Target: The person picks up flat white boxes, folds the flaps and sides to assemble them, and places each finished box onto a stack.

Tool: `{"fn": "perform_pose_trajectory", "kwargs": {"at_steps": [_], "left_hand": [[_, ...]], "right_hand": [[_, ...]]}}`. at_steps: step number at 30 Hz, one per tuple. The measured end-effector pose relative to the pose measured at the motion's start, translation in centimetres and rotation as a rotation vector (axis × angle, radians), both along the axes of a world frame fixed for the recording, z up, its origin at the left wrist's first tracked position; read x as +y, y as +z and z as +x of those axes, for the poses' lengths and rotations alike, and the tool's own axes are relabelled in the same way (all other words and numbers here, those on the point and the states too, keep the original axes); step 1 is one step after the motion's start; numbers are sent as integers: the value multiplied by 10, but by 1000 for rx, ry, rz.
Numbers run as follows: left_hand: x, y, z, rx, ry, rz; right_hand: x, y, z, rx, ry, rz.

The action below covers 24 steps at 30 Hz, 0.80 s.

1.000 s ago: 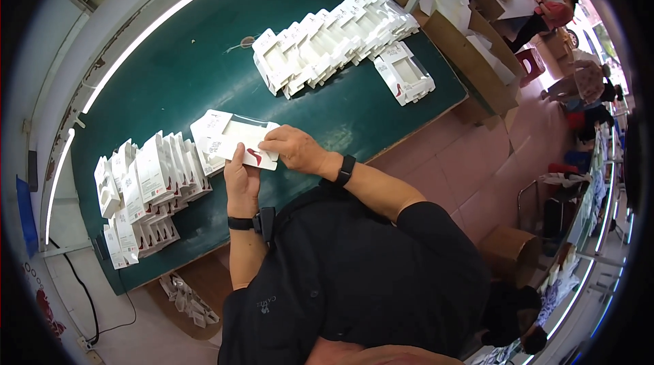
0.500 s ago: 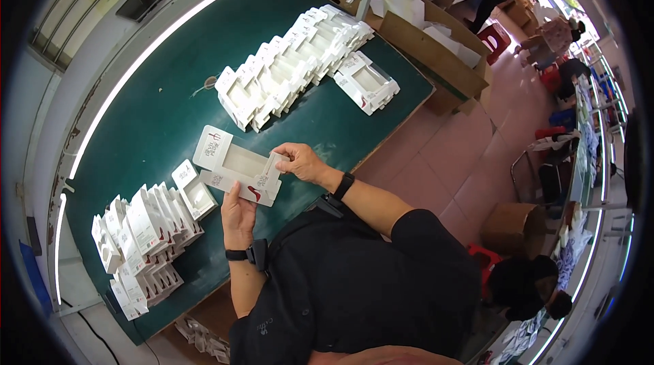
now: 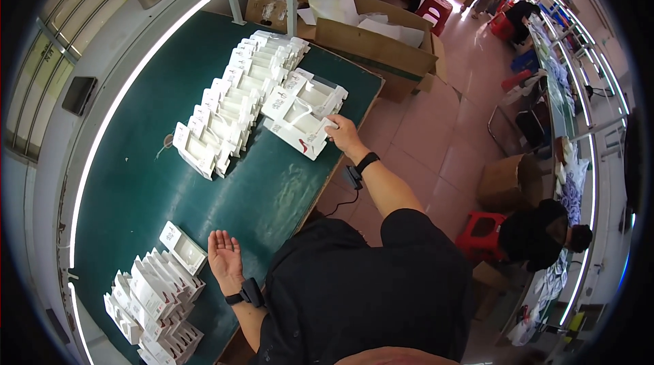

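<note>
Head view: right hand (image 3: 343, 135) fingers pinching white tray (image 3: 304, 114) near table edge — left hand (image 3: 225, 259) open, spread.

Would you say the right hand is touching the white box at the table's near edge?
Touching. The head view shows the right hand with fingertips on the corner of the white box; no gap shows.

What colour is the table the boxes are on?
Dark green. The table shows best in the head view, with white boxes stacked on it.
</note>
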<state>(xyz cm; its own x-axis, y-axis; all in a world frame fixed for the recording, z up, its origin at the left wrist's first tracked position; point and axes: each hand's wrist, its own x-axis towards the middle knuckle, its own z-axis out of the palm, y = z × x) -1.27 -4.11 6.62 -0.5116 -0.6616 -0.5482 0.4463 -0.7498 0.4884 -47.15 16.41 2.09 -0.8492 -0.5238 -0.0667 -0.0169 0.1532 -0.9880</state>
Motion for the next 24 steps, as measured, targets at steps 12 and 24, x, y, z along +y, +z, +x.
{"fn": "perform_pose_trajectory", "kwargs": {"at_steps": [12, 24], "left_hand": [[4, -9, 0, -28, 64, 58], [13, -12, 16, -55, 146, 73]], "right_hand": [[28, -62, -65, 233, -240, 183], [-6, -31, -41, 482, -370, 644]]}}
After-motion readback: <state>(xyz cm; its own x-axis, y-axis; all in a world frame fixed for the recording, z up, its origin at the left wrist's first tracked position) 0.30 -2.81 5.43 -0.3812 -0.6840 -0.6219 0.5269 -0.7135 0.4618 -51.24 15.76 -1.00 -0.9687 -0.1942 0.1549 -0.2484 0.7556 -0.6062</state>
